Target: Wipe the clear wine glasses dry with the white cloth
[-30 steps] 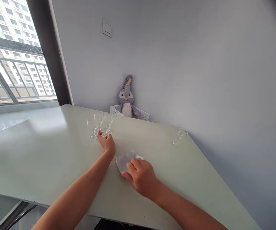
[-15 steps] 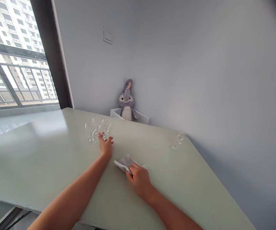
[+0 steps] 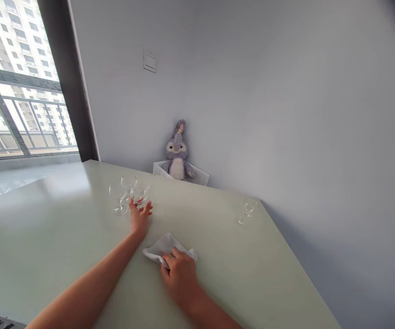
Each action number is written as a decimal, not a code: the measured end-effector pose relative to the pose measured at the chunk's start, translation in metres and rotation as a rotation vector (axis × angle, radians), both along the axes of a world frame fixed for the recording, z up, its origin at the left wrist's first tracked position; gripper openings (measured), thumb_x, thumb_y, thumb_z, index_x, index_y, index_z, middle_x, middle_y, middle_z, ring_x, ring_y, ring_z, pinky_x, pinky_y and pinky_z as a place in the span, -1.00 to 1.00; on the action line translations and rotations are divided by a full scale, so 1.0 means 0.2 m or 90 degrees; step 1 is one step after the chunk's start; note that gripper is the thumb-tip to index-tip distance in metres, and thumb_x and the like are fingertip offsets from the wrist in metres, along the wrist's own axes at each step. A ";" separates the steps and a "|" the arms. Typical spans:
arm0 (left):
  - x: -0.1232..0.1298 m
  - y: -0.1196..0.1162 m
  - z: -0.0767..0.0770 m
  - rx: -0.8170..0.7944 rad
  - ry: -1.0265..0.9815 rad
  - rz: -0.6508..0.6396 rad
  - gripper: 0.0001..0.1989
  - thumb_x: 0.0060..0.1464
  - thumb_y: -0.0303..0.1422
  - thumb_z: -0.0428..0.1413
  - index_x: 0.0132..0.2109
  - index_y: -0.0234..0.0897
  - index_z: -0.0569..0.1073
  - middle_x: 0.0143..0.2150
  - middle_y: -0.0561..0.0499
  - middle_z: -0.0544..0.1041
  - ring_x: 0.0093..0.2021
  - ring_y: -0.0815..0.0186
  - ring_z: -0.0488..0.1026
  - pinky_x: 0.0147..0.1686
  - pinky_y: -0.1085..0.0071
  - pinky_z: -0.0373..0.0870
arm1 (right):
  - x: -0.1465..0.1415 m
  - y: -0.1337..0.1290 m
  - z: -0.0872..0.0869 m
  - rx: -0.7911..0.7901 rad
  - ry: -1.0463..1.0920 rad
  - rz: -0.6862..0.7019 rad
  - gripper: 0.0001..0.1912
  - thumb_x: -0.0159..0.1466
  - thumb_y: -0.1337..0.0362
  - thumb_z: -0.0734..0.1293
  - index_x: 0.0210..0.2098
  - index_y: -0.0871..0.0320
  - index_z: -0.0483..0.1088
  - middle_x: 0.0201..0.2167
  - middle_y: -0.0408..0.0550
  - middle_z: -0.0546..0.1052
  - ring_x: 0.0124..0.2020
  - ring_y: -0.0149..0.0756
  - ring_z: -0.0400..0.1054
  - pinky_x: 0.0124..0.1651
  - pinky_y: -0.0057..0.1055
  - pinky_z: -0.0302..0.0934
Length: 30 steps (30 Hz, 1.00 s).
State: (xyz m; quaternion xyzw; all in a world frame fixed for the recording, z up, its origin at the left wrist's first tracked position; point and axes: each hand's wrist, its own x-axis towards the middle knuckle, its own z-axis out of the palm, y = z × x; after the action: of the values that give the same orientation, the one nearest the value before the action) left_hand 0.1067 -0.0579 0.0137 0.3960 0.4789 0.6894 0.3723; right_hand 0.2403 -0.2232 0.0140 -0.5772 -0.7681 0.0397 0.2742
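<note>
My left hand (image 3: 140,216) is at a clear stemmed glass (image 3: 139,193), its fingers curved round the lower part of the glass. Beside it on the left stand more clear glasses, one (image 3: 118,201) nearest the left and another (image 3: 128,183) farther back. My right hand (image 3: 180,273) is closed on a white cloth (image 3: 165,246) that lies spread on the pale green table (image 3: 224,265). Farther right, near the table's back edge, a single clear glass (image 3: 250,209) stands apart.
A purple plush toy (image 3: 177,155) sits in a white perforated basket (image 3: 200,176) beyond the table's back edge, in the wall corner. A light switch (image 3: 150,61) is on the wall. The window (image 3: 22,91) with railings is at the left.
The view has shifted a little. My left hand has closed in around the glass. My right hand and the cloth have moved left and nearer to me.
</note>
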 end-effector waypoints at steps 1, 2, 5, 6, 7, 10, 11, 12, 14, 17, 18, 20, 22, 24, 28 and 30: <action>0.00 0.00 0.00 -0.006 -0.004 -0.003 -0.25 -0.13 -0.25 0.15 0.18 -0.06 -0.04 -0.03 -0.06 0.25 -0.42 0.45 0.44 -0.54 0.53 0.40 | 0.00 0.00 0.00 -0.006 0.040 0.009 -0.87 0.13 0.33 0.20 -0.50 0.09 0.35 -0.52 -0.13 0.38 -0.50 -0.33 0.25 -0.45 -0.43 0.06; 0.00 0.00 0.00 -0.011 -0.006 -0.005 -0.24 -0.13 -0.23 0.15 0.18 -0.07 -0.05 -0.05 -0.06 0.27 -0.43 0.45 0.44 -0.53 0.52 0.39 | 0.01 0.01 0.01 -0.014 0.097 0.020 -0.86 0.13 0.32 0.20 -0.53 0.11 0.33 -0.54 -0.14 0.37 -0.51 -0.34 0.24 -0.45 -0.44 0.05; 0.01 -0.01 0.02 -0.015 -0.002 -0.011 -0.25 -0.10 -0.19 0.14 0.19 -0.11 -0.05 -0.16 -0.01 0.31 -0.46 0.45 0.43 -0.49 0.49 0.39 | 0.06 0.03 0.03 -0.068 0.403 0.023 -0.81 0.14 0.25 0.21 -0.57 0.13 0.28 -0.59 -0.18 0.33 -0.54 -0.38 0.21 -0.47 -0.46 0.06; 0.01 -0.02 0.02 -0.011 0.004 -0.016 -0.26 -0.09 -0.19 0.13 0.19 -0.11 -0.05 -0.19 0.02 0.31 -0.46 0.45 0.42 -0.47 0.49 0.39 | 0.08 0.05 0.05 -0.094 0.546 0.002 -0.81 0.15 0.22 0.21 -0.56 0.14 0.28 -0.60 -0.19 0.32 -0.54 -0.38 0.21 -0.47 -0.46 0.08; 0.02 -0.03 0.03 -0.004 0.010 -0.023 -0.27 -0.09 -0.19 0.13 0.19 -0.10 -0.04 -0.22 0.04 0.30 -0.46 0.46 0.42 -0.46 0.48 0.38 | 0.11 0.06 0.07 -0.119 0.696 -0.022 -0.81 0.15 0.18 0.22 -0.53 0.13 0.29 -0.60 -0.20 0.34 -0.53 -0.37 0.24 -0.46 -0.45 0.11; 0.05 -0.08 0.06 0.025 0.031 -0.055 -0.28 -0.09 -0.21 0.14 0.18 -0.05 -0.02 -0.26 0.08 0.28 -0.46 0.47 0.39 -0.43 0.48 0.36 | 0.20 0.12 0.12 -0.167 1.058 -0.071 -0.80 0.13 0.12 0.25 -0.38 0.12 0.35 -0.45 -0.14 0.45 -0.39 -0.29 0.34 -0.34 -0.37 0.22; 0.06 -0.10 0.06 0.033 0.041 -0.068 -0.28 -0.09 -0.22 0.14 0.18 -0.04 -0.01 -0.26 0.09 0.28 -0.46 0.47 0.38 -0.43 0.49 0.35 | 0.23 0.13 0.14 -0.176 1.117 -0.069 -0.77 0.12 0.11 0.25 -0.33 0.12 0.36 -0.39 -0.12 0.47 -0.32 -0.26 0.36 -0.29 -0.34 0.24; 0.08 -0.12 0.07 0.040 0.052 -0.081 -0.28 -0.10 -0.22 0.15 0.18 -0.04 0.00 -0.26 0.09 0.29 -0.47 0.49 0.37 -0.43 0.49 0.34 | 0.26 0.14 0.15 -0.183 1.144 -0.061 -0.75 0.11 0.10 0.26 -0.30 0.12 0.37 -0.33 -0.10 0.48 -0.27 -0.23 0.36 -0.26 -0.31 0.26; 0.10 -0.16 0.08 0.054 0.083 -0.096 -0.28 -0.13 -0.24 0.17 0.17 -0.07 0.05 -0.25 0.07 0.30 -0.48 0.50 0.34 -0.41 0.48 0.34 | 0.28 0.15 0.17 -0.188 1.134 -0.049 -0.70 0.12 0.05 0.23 -0.26 0.11 0.37 -0.28 -0.07 0.49 -0.21 -0.19 0.36 -0.27 -0.29 0.28; 0.13 -0.20 0.08 0.099 0.161 -0.099 -0.29 -0.17 -0.27 0.20 0.15 -0.09 0.11 -0.21 0.03 0.31 -0.39 0.44 0.35 -0.31 0.41 0.36 | 0.29 0.13 0.20 -0.191 1.072 -0.058 -0.63 0.15 0.00 0.16 -0.22 0.11 0.37 -0.28 -0.04 0.50 -0.24 -0.16 0.38 -0.33 -0.28 0.28; 0.14 -0.21 0.07 0.119 0.198 -0.099 -0.30 -0.16 -0.27 0.19 0.15 -0.09 0.12 -0.20 0.02 0.31 -0.35 0.41 0.35 -0.27 0.38 0.36 | 0.29 0.12 0.21 -0.195 1.056 -0.075 -0.61 0.16 -0.01 0.15 -0.21 0.12 0.37 -0.30 -0.04 0.50 -0.28 -0.16 0.38 -0.34 -0.28 0.28; 0.16 -0.23 0.06 0.151 0.279 -0.106 -0.31 -0.15 -0.28 0.18 0.15 -0.09 0.12 -0.22 0.01 0.29 -0.30 0.37 0.35 -0.24 0.36 0.35 | 0.29 0.09 0.23 -0.183 1.032 -0.123 -0.60 0.16 -0.02 0.15 -0.22 0.12 0.37 -0.36 -0.06 0.50 -0.34 -0.18 0.38 -0.36 -0.30 0.26; 0.18 -0.26 0.05 0.171 0.347 -0.116 -0.32 -0.14 -0.29 0.18 0.15 -0.08 0.13 -0.25 0.02 0.28 -0.30 0.36 0.34 -0.24 0.34 0.35 | 0.28 0.06 0.25 -0.125 0.996 -0.195 -0.64 0.16 -0.03 0.17 -0.29 0.12 0.36 -0.42 -0.11 0.47 -0.39 -0.22 0.35 -0.40 -0.35 0.24; 0.21 -0.29 0.04 0.189 0.396 -0.133 -0.33 -0.16 -0.32 0.19 0.13 -0.07 0.15 -0.26 0.02 0.28 -0.31 0.35 0.33 -0.24 0.33 0.34 | 0.25 0.04 0.26 -0.051 0.926 -0.255 -0.66 0.16 -0.02 0.18 -0.35 0.12 0.35 -0.47 -0.13 0.43 -0.42 -0.25 0.31 -0.42 -0.39 0.20; 0.26 -0.35 0.01 0.235 0.463 -0.187 -0.37 -0.15 -0.35 0.17 0.12 -0.03 0.19 -0.19 -0.01 0.27 -0.25 0.30 0.34 -0.24 0.32 0.35 | 0.16 0.01 0.24 -0.008 0.758 -0.124 -0.62 0.22 0.02 0.12 -0.15 0.13 0.32 -0.34 -0.07 0.42 -0.23 -0.23 0.27 -0.23 -0.38 0.19; 0.26 -0.36 0.01 0.240 0.481 -0.194 -0.39 -0.10 -0.37 0.14 0.13 -0.01 0.16 -0.15 -0.03 0.24 -0.21 0.28 0.34 -0.22 0.31 0.35 | 0.13 0.00 0.22 -0.039 0.694 -0.004 -0.58 0.22 0.05 0.15 0.00 0.10 0.24 -0.23 -0.04 0.40 -0.13 -0.22 0.23 -0.13 -0.36 0.15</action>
State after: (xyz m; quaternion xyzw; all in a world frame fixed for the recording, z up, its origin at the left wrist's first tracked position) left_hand 0.1593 -0.1308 0.0164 0.7468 0.3835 0.5091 0.1898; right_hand 0.2662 -0.2223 0.0579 -0.4834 -0.5114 0.3545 0.6157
